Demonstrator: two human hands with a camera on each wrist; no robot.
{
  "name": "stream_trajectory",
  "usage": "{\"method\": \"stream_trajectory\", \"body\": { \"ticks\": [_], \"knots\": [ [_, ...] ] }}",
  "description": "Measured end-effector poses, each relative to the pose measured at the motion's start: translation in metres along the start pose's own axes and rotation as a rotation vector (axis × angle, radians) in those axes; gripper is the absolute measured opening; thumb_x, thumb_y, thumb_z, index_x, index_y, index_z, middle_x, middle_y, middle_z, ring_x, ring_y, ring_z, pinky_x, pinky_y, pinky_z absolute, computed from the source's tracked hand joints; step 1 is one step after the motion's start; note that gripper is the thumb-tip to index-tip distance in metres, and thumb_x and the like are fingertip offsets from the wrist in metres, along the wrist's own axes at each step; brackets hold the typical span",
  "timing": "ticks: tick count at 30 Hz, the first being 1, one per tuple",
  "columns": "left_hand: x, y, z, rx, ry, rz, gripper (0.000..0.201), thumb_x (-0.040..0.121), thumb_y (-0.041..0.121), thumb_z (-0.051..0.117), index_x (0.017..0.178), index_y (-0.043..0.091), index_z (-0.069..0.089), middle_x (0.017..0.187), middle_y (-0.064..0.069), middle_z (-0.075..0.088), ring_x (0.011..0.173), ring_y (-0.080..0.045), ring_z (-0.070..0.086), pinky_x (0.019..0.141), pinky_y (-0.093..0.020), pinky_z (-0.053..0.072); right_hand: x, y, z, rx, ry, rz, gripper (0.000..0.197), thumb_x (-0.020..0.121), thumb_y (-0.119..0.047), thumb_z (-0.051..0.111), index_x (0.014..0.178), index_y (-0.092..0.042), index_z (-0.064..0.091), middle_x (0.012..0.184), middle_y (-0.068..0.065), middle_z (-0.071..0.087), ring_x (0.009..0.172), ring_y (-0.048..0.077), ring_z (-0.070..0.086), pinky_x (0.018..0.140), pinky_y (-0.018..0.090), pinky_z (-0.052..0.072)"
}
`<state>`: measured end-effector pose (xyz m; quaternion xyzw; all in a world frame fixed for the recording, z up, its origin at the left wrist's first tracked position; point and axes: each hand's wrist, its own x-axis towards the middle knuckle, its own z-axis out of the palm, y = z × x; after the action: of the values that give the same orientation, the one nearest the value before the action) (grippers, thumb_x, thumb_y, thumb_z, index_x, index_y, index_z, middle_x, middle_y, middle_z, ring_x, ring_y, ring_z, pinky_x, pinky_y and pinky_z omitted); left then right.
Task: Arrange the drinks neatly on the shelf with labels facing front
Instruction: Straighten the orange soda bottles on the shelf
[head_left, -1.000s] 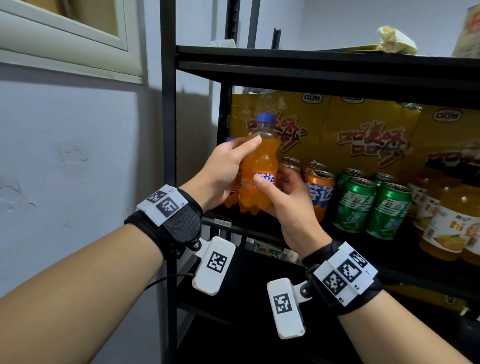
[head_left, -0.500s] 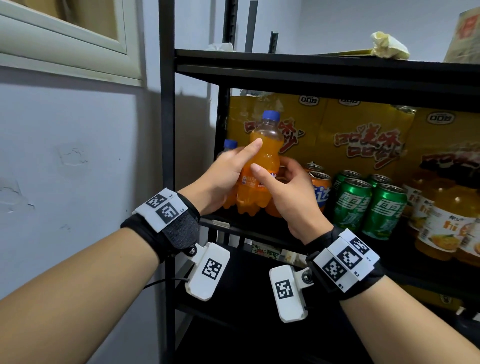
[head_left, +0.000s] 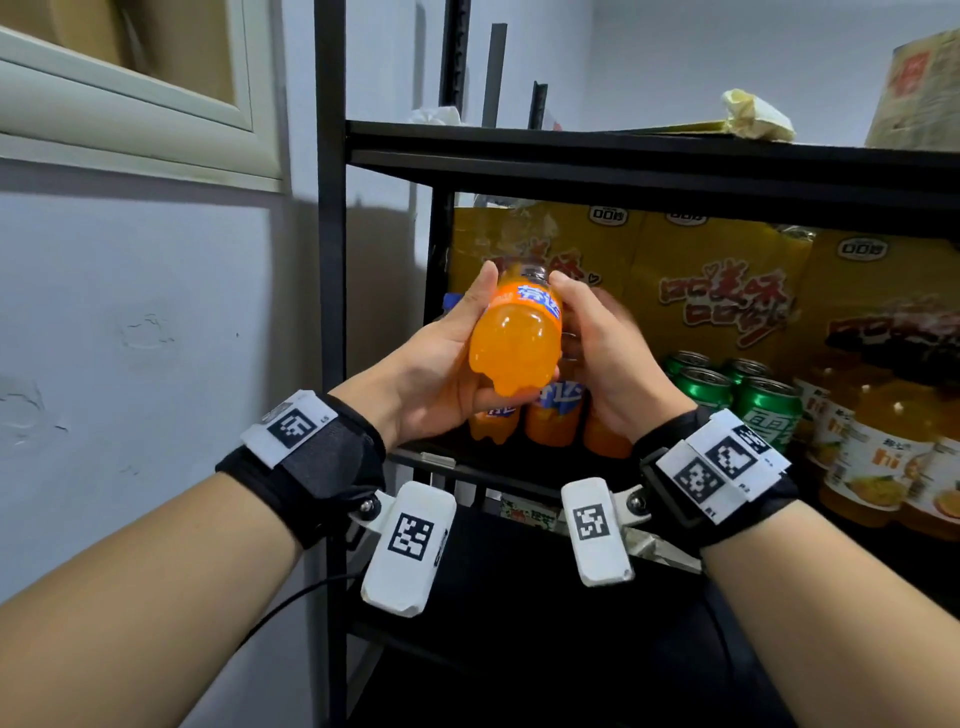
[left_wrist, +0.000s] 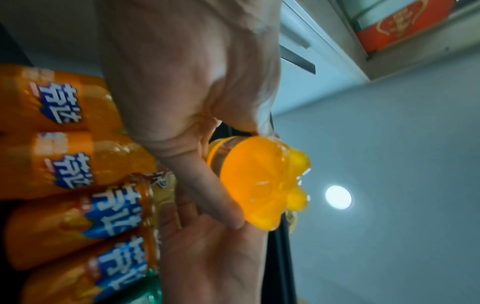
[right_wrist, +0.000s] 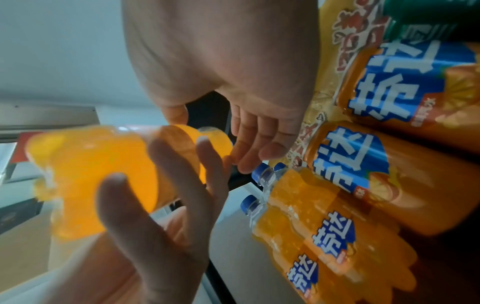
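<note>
A pale wall (head_left: 135, 322) with a window frame fills the left of the head view, and a black metal shelf (head_left: 623, 171) stands against it. Just in front of the shelf's left end, the left hand (head_left: 436, 374) grips an orange soda bottle (head_left: 514, 343) from the left: the thumb lies up its side and the fingers (right_wrist: 166, 176) curl under its lower half. The bottle is tipped back, base toward the camera and neck toward the shelf, so it is in the air, not on the board. The right hand (head_left: 608, 358) meets it from the right, thumb near the label at the top, fingers loosely bent at the neck; whether they pinch it or only steady it I cannot tell.

Behind and below stand more orange bottles (head_left: 550, 415) with their blue-and-white labels facing front. To their right come green cans (head_left: 763, 410), labels forward, then juice bottles (head_left: 872, 457) at the far right, with yellow snack bags (head_left: 717, 291) along the back.

By my reading the row is largely ordered. What remains is to right the held bottle, turn its label forward and set it on the shelf beside its fellows.
</note>
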<state>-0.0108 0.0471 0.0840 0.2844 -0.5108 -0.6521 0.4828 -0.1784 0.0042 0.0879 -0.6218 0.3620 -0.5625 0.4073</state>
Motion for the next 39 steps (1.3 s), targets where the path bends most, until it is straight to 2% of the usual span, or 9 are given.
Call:
{"method": "stream_trajectory", "body": {
  "ticks": [4, 12, 16, 23, 28, 30, 32, 36, 39],
  "knots": [
    [0.001, 0.009, 0.012, -0.089, 0.055, -0.07, 0.079, 0.083, 0.073, 0.059, 0.128, 0.008, 0.064, 0.11, -0.018, 0.075, 0.083, -0.026, 0.077, 0.055, -0.031, 0.064, 0.001, -0.001, 0.0, -0.023, -0.037, 0.084, 0.043, 0.08, -0.071, 0.057, 0.071, -0.034, 0.076, 0.072, -0.003, 0.074, 0.062, 0.01, 0.065, 0.079, 0.037, 0.046],
    [0.004, 0.007, 0.015, 0.011, 0.123, -0.083, 0.089, 0.058, 0.076, 0.072, 0.124, 0.017, 0.069, 0.105, -0.009, 0.076, 0.083, -0.022, 0.074, 0.057, -0.03, 0.061, -0.002, -0.006, -0.005, -0.022, -0.033, 0.058, 0.041, 0.094, -0.061, 0.059, 0.095, -0.025, 0.078, 0.083, 0.0, 0.079, 0.07, 0.013, 0.074, 0.067, 0.032, 0.053],
    [0.002, -0.002, 0.004, 0.2, 0.065, 0.135, 0.067, 0.081, 0.046, 0.075, 0.141, 0.022, 0.054, 0.13, -0.012, 0.069, 0.113, -0.031, 0.07, 0.084, -0.046, 0.059, -0.006, -0.015, -0.012, 0.027, -0.076, -0.072, 0.041, 0.093, -0.05, 0.07, 0.121, -0.02, 0.07, 0.106, 0.003, 0.08, 0.095, 0.021, 0.078, 0.08, 0.039, 0.063],
    [0.001, -0.014, -0.018, 0.47, 0.108, 0.429, 0.067, 0.078, 0.01, 0.086, 0.138, 0.022, 0.061, 0.127, -0.003, 0.071, 0.115, -0.021, 0.07, 0.094, -0.041, 0.06, -0.018, -0.015, -0.01, -0.136, -0.213, -0.273, 0.051, 0.08, -0.025, 0.086, 0.126, -0.019, 0.065, 0.117, 0.0, 0.076, 0.109, 0.016, 0.073, 0.094, 0.04, 0.061],
    [-0.004, -0.021, -0.033, 0.963, 0.194, 0.648, 0.058, 0.085, 0.028, 0.082, 0.139, 0.028, 0.06, 0.131, 0.007, 0.061, 0.123, -0.009, 0.06, 0.106, -0.036, 0.051, -0.032, 0.005, -0.002, -0.32, -0.092, -0.52, 0.062, 0.069, -0.014, 0.096, 0.117, -0.019, 0.058, 0.113, -0.007, 0.068, 0.105, 0.008, 0.066, 0.089, 0.021, 0.054],
    [-0.005, -0.027, -0.035, 1.049, 0.207, 0.77, 0.061, 0.089, 0.027, 0.08, 0.145, 0.021, 0.055, 0.136, 0.002, 0.057, 0.127, -0.012, 0.057, 0.108, -0.038, 0.049, -0.038, 0.013, 0.006, -0.292, -0.072, -0.585, 0.061, 0.071, -0.013, 0.094, 0.118, -0.018, 0.055, 0.114, -0.006, 0.065, 0.11, 0.012, 0.064, 0.092, 0.029, 0.056],
    [-0.004, -0.032, -0.037, 1.094, 0.218, 0.847, 0.066, 0.089, 0.019, 0.08, 0.148, 0.017, 0.05, 0.139, -0.001, 0.054, 0.13, -0.014, 0.055, 0.109, -0.038, 0.048, -0.04, 0.018, 0.011, -0.25, -0.046, -0.615, 0.06, 0.073, -0.011, 0.092, 0.119, -0.018, 0.053, 0.116, -0.007, 0.063, 0.112, 0.015, 0.064, 0.093, 0.038, 0.058],
    [0.0, -0.032, -0.037, 1.075, 0.274, 0.826, 0.068, 0.084, 0.032, 0.082, 0.143, 0.019, 0.052, 0.128, 0.002, 0.052, 0.118, -0.005, 0.057, 0.097, -0.021, 0.049, -0.034, 0.018, 0.022, -0.209, 0.008, -0.578, 0.06, 0.075, -0.015, 0.093, 0.12, -0.018, 0.054, 0.112, -0.013, 0.064, 0.105, 0.002, 0.064, 0.085, 0.015, 0.052],
    [0.002, -0.032, -0.043, 0.981, 0.343, 0.813, 0.058, 0.083, 0.031, 0.083, 0.133, 0.014, 0.058, 0.116, -0.005, 0.058, 0.105, -0.005, 0.06, 0.088, -0.02, 0.051, -0.021, 0.007, 0.027, -0.282, -0.057, -0.491, 0.061, 0.076, -0.027, 0.092, 0.125, -0.021, 0.056, 0.118, -0.009, 0.065, 0.109, 0.004, 0.064, 0.091, 0.023, 0.055]
  ]
}}
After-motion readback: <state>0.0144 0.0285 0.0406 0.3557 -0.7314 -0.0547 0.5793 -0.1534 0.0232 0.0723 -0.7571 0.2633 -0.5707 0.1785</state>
